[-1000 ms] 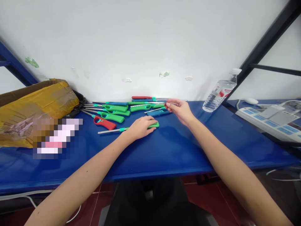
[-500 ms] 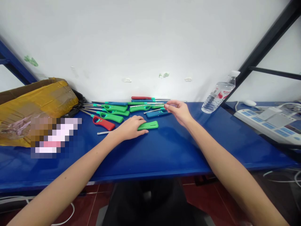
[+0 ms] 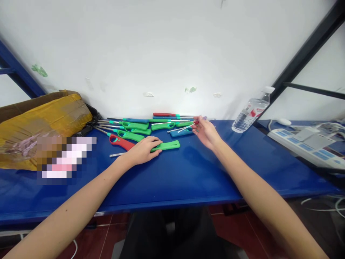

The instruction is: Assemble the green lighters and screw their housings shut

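Note:
Several long-nosed lighters with green, blue and red handles [image 3: 134,126] lie in a loose pile on the blue table [image 3: 188,172] near the wall. My left hand [image 3: 141,150] rests closed over a green lighter [image 3: 167,145] lying flat in front of the pile; its metal nozzle sticks out to the left. My right hand [image 3: 205,131] is at the right end of the pile, fingers pinched on a thin screwdriver [image 3: 188,126] with a small red handle, its metal shaft pointing left over a blue lighter [image 3: 181,132].
A taped cardboard box [image 3: 40,118] sits at the left with a blurred patch in front. A plastic water bottle [image 3: 249,112] stands at the right by a black frame post. A white power strip [image 3: 304,147] lies on the far right.
My left hand slid back along the green lighter, uncovering more of its handle. My right hand lifted the screwdriver slightly, its shaft now angled over the blue lighter.

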Demonstrator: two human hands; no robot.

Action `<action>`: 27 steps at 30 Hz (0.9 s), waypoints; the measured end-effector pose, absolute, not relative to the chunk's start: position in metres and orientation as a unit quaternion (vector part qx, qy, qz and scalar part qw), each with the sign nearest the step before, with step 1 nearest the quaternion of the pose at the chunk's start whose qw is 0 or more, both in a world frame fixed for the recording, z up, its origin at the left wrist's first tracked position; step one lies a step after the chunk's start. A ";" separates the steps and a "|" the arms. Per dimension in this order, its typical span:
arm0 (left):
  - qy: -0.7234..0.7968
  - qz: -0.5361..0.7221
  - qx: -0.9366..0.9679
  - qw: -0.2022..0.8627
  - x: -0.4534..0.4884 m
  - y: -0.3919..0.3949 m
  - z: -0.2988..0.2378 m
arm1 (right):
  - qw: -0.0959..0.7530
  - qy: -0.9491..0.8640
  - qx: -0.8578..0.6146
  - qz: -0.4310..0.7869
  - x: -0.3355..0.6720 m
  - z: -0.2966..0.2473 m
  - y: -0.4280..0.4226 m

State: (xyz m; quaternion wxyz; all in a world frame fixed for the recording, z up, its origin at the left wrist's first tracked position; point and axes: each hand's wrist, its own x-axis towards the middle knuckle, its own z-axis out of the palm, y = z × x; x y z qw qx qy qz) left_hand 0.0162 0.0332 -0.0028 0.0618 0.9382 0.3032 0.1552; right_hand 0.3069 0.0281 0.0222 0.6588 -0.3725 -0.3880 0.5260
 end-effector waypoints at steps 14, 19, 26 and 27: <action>0.299 0.141 0.943 0.048 0.019 0.034 -0.009 | 0.637 -0.502 -0.275 0.517 0.276 0.028 0.009; 0.300 0.137 0.943 0.046 0.020 0.033 -0.008 | 0.609 -0.531 -0.284 0.516 0.275 0.025 0.009; 0.300 0.137 0.943 0.050 0.021 0.031 -0.007 | 0.609 -0.531 -0.299 0.508 0.274 0.025 0.008; 0.301 0.136 0.942 0.051 0.021 0.031 -0.006 | 0.608 -0.532 -0.300 0.507 0.274 0.025 0.008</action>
